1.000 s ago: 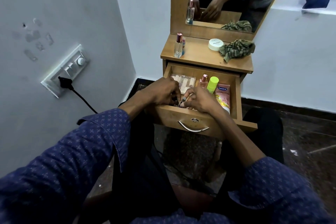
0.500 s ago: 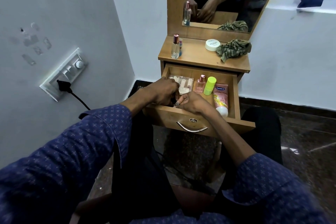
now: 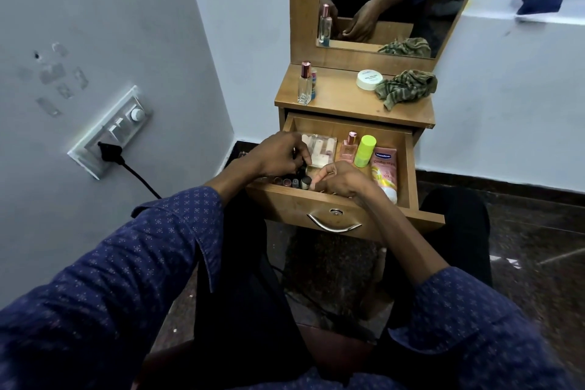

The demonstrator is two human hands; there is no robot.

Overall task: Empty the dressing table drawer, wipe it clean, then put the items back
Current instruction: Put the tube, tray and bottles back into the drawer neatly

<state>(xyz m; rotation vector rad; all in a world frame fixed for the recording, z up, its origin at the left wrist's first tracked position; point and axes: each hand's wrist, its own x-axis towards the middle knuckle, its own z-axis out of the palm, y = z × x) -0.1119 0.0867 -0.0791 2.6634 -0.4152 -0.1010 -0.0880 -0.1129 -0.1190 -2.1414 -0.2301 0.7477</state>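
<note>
Pulled-out wooden drawer [image 3: 408, 165] mostly restocked: tube, bottles, clear case inside. Left hand [image 3: 278, 155] grip pinches a small dark bottle [image 3: 302, 170]; right hand [image 3: 342, 179] grip curled, contents unclear. Glass perfume bottle [image 3: 305, 85], white jar [image 3: 368, 79] and green rag [image 3: 405, 87] remain on surface.

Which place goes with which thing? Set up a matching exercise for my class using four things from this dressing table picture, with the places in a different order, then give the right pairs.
Things:
1. green striped cloth
2. pink Vaseline tube
3. white round jar
4. lime-green capped bottle

Places:
A. in the open drawer, along its right wall
B. on the tabletop, just left of the cloth
C. in the drawer, between the pink perfume bottle and the tube
D. on the tabletop, at its right end

Pairs: 1-D, 2-A, 3-B, 4-C
</note>
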